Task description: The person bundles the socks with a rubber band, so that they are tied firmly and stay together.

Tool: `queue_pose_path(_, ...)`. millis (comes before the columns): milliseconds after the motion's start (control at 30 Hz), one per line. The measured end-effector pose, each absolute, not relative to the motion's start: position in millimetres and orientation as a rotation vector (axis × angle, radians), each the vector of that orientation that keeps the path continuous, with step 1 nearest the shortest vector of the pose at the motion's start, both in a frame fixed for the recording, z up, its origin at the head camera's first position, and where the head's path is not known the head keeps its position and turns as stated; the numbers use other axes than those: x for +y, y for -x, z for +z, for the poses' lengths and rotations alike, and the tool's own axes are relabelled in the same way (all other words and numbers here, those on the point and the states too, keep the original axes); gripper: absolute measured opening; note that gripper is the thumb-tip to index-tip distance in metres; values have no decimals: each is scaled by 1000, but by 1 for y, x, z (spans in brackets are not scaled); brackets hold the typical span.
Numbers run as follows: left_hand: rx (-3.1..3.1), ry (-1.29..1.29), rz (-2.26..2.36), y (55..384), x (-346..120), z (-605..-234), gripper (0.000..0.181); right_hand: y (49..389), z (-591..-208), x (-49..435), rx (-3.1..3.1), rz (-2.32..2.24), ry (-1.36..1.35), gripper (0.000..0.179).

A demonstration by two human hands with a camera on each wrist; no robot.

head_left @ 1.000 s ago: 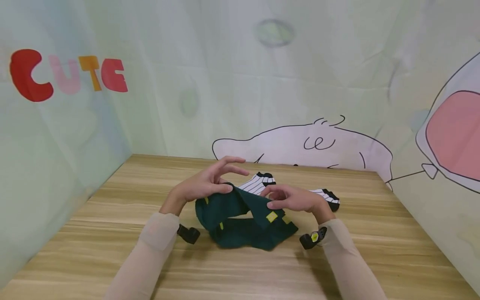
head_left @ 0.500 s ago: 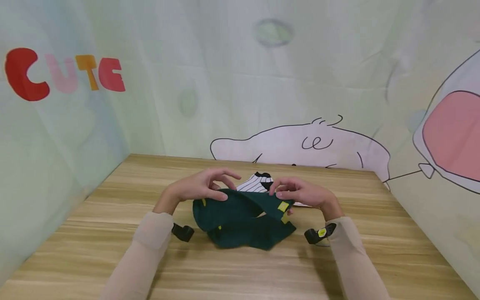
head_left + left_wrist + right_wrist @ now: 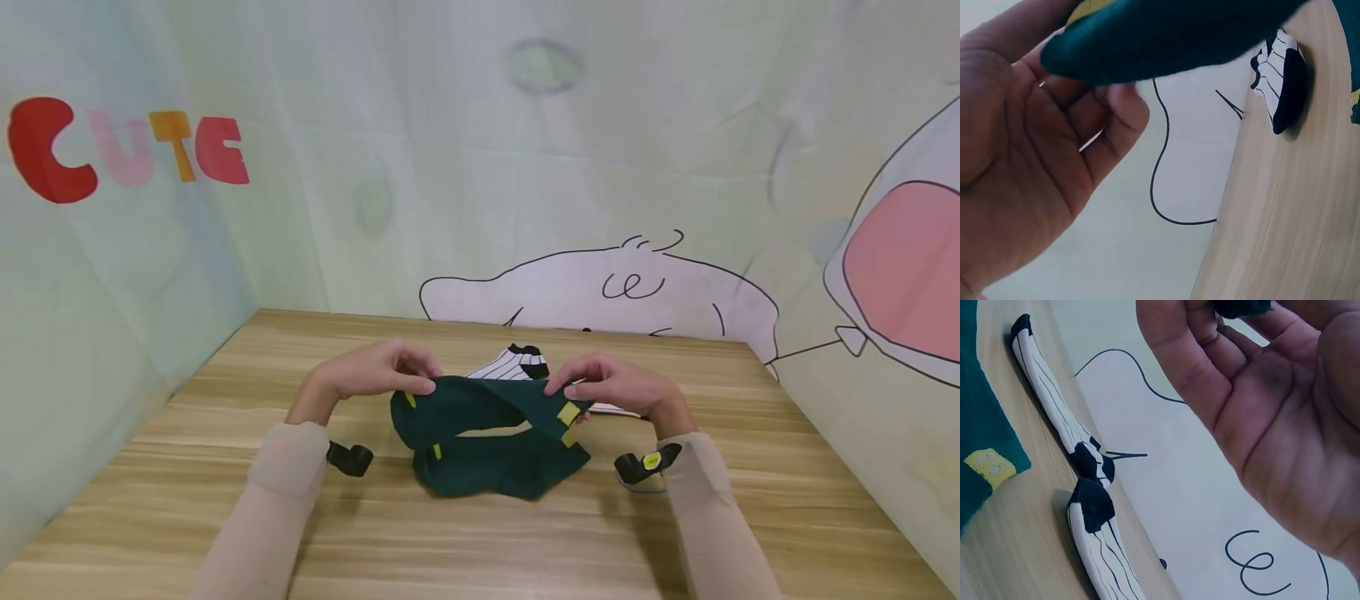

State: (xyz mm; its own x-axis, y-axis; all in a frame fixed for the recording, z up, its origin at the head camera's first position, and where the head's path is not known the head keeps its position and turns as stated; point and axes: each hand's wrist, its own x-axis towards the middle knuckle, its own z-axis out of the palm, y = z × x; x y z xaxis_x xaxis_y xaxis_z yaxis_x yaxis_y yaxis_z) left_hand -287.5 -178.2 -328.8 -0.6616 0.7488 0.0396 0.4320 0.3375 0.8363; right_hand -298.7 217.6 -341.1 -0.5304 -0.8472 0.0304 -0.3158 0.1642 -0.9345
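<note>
A dark green sock (image 3: 480, 400) with yellow patches is stretched sideways between both hands above the table. My left hand (image 3: 382, 369) pinches its left end between thumb and fingers, close to a yellow stripe. At the other end, my right hand (image 3: 611, 387) pinches the top edge beside a yellow square. In the left wrist view the cloth crosses over the curled fingers (image 3: 1125, 106). A second green sock (image 3: 487, 467) lies flat on the table just below, partly overlapped by the raised one. Only a bit of green cloth shows between the right fingers (image 3: 1210, 344) in the right wrist view.
Behind the green cloth, a white sock (image 3: 506, 364) with black lines, heel and toe lies on the wooden table (image 3: 480, 550). Another striped sock (image 3: 1107, 550) is beside it, mostly behind the right hand in the head view. A printed curtain (image 3: 375, 125) rises at the table's back and sides.
The left hand has moved left and lower, its fingers closing on the cloth. The right hand has moved slightly right. The held sock's top edge has levelled out and pulled straighter.
</note>
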Motion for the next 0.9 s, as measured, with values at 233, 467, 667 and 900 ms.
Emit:
queue_pose_path(233, 2305, -999, 1276, 287, -180, -330, 21, 300, -341, 221, 1859, -1340, 1120, 38)
queue_pose_path(467, 2294, -970, 1317, 287, -181, -331, 26, 300, -341, 221, 1826, -1351, 1097, 43)
queue_pose_path(667, 2248, -1003, 1311, 289, -182, -332, 32, 299, -340, 225, 1937, -1349, 1041, 32)
queue_pose_path(900, 2238, -1012, 1261, 291, -183, -334, 32, 300, -341, 229, 1979, -1336, 1055, 25)
